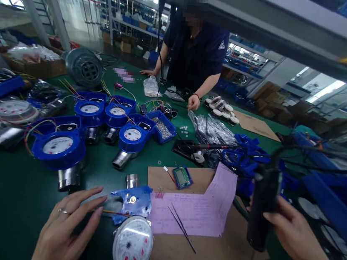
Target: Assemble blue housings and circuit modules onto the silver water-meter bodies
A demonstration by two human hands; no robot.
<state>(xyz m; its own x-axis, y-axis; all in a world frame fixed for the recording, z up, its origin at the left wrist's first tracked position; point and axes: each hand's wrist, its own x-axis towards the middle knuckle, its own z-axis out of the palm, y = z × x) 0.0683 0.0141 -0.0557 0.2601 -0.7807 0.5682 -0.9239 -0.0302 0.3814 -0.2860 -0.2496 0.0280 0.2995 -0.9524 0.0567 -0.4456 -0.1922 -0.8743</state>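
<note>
My right hand point(289, 228) grips a black corded electric screwdriver point(263, 208) upright, with its thin bit pointing down over the brown board's right side. My left hand point(69, 222) is open, fingers stretched toward a blue bracket plate point(135, 201). Thin red and yellow wires point(115, 213) run from near its fingertips across the plate; I cannot tell whether they touch. Just right of the hand is a round clear-covered meter dial point(133, 243) with red pointers. Tweezers point(183, 227) lie on a pink printed sheet point(195, 213). Behind the sheet is a small green display board point(182, 177).
Several blue-housed water meters point(56, 145) crowd the left. A blue tray of screws point(163, 129) stands mid-table. Plastic-bagged parts point(211, 130) and blue bins point(334, 209) are on the right. A co-worker point(195, 52) leans on the table's far side. A shelf beam point(268, 23) crosses overhead.
</note>
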